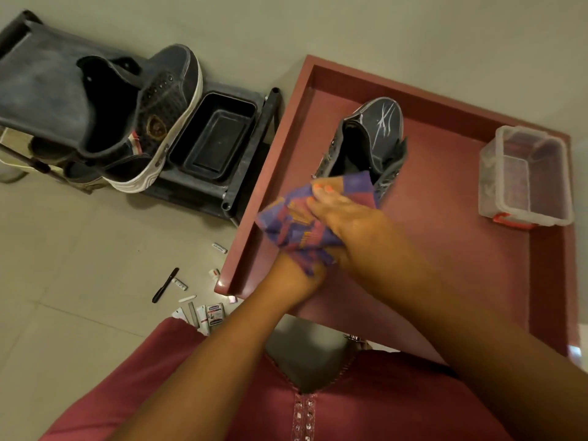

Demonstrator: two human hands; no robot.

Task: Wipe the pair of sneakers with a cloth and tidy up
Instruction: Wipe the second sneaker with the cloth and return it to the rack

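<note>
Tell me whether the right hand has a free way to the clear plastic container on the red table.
Probably yes. The clear plastic container sits open on the red table with bare tabletop between, but the right hand is holding the purple checked cloth, so it is busy.

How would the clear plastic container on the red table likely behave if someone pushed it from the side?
The clear plastic container looks empty and thin-walled, so it is probably light. It sits flat on the smooth red table, so it would likely slide rather than tip. Its low, wide shape suggests it would not roll.
</note>
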